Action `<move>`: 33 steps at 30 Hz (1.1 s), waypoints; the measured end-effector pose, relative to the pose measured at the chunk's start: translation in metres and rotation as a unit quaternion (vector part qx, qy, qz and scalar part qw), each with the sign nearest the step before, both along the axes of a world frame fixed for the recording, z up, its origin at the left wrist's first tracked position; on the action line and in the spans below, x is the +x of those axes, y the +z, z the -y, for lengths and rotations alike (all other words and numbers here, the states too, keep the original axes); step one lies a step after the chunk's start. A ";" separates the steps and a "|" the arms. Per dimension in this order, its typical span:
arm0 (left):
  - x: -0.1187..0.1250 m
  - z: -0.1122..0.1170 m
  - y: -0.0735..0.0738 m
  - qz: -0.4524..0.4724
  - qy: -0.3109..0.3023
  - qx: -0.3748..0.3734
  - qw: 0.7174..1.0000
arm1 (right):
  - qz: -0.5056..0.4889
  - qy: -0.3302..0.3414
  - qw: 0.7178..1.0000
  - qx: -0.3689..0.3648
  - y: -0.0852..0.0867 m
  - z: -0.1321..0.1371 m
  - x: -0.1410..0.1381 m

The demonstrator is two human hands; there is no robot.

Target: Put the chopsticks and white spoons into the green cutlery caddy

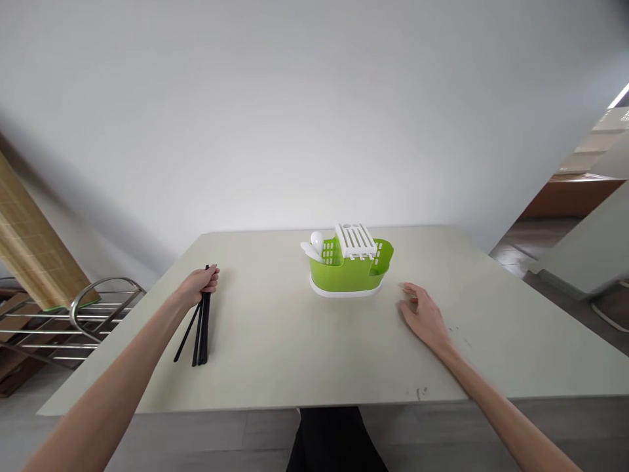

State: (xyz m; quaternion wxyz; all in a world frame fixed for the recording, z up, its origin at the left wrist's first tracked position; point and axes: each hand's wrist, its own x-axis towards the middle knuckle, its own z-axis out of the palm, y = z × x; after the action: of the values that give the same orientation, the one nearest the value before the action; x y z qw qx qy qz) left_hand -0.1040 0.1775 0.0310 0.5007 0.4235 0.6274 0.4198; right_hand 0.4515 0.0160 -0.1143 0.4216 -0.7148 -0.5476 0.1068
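My left hand (200, 284) is closed around the upper ends of several black chopsticks (199, 334), whose lower ends rest on the pale table (275, 354). My right hand (423, 314) lies on the table to the right of a green cutlery drainer (350, 270), fingers loosely apart and holding nothing. The drainer stands on a white base near the table's far middle. It has a white slotted insert (354, 240) on top and white spoons (314, 248) sticking out at its left end.
A plain white wall rises behind the table. To the left, off the table, stand a metal rack (83, 314) and a leaning bamboo mat (29, 249). At the right a doorway opens onto a wooden floor (535, 242).
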 end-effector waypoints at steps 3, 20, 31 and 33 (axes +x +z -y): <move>-0.002 -0.008 -0.009 -0.059 -0.006 0.014 0.998 | 0.010 0.003 1.000 0.002 0.001 0.001 -0.001; 0.025 -0.025 -0.043 -0.421 0.003 0.128 0.898 | 0.020 0.003 1.000 -0.008 0.010 0.005 -0.001; 0.030 0.037 -0.052 -0.528 -0.047 0.180 0.828 | 0.000 -0.003 1.000 -0.019 0.014 0.007 -0.001; 0.034 0.067 -0.058 -0.543 -0.066 0.160 0.822 | 0.004 0.000 1.000 -0.022 0.016 0.008 -0.002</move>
State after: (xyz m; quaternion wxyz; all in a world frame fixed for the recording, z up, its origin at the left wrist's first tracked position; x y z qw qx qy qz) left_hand -0.0702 0.1105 -0.0271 0.0305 0.6974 0.6925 0.1818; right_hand 0.4497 0.0078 -0.0986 0.4036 -0.7242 -0.5469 0.1161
